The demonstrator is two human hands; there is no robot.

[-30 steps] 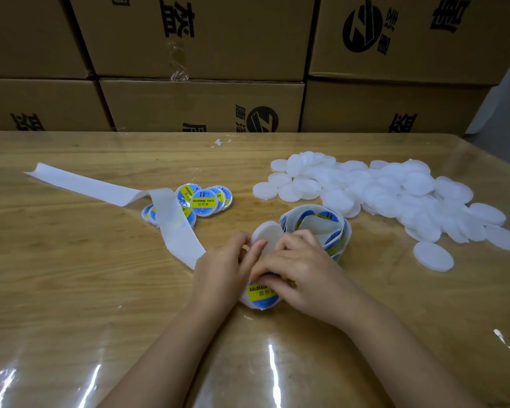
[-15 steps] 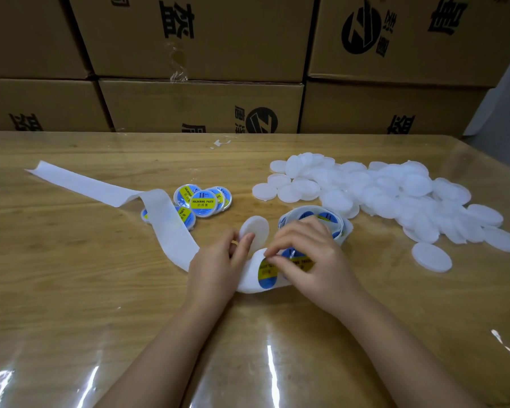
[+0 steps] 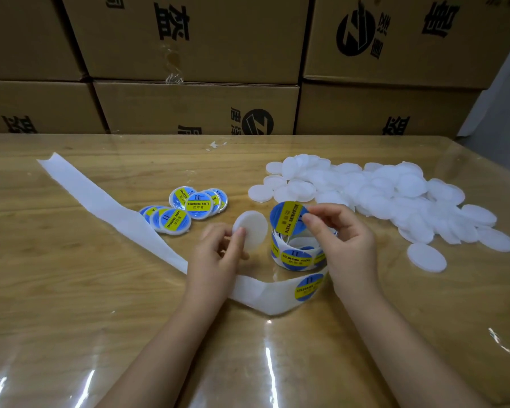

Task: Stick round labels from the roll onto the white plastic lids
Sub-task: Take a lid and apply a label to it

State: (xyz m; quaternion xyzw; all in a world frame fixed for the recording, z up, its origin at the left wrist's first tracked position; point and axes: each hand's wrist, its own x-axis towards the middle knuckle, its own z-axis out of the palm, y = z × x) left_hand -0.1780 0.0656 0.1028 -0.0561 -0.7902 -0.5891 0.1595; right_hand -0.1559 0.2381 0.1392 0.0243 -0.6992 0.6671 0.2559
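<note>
The left hand (image 3: 218, 254) pinches a blank white lid (image 3: 252, 231) by its edge, tilted up, just left of the label roll (image 3: 298, 256), which stands near the middle of the bench (image 3: 71, 290). The right hand (image 3: 345, 240) pinches a peeled blue-and-yellow "SOLDERING PASTE" label (image 3: 287, 217) between thumb and forefinger above the roll, just beside the lid. The empty backing strip (image 3: 100, 201) trails toward the bench's left edge. Labelled lids (image 3: 189, 210) lie beyond the left hand. A heap of blank lids (image 3: 380, 195) spreads toward the right edge.
</note>
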